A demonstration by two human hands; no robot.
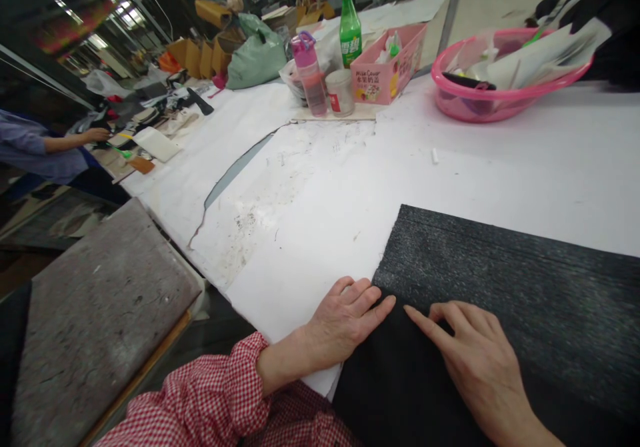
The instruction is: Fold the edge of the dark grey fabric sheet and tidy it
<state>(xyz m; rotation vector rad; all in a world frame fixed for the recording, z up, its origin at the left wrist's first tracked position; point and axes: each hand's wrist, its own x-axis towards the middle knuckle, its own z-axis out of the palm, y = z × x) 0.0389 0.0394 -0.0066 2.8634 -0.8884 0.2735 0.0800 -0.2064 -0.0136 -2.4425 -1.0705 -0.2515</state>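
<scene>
A large sheet of black textured fabric lies on the white paper-covered table, reaching over the near edge. My left hand rests flat on the paper with its fingertips at the fabric's left edge. My right hand lies on the fabric itself, index finger stretched out toward the left hand and the other fingers curled. Neither hand grips anything. My left sleeve is red-and-white checked.
A pink basin with papers stands at the back right, beside a pink box, a green bottle, a pink bottle and a cup. A grey padded board lies at left. Another person's arm works at far left.
</scene>
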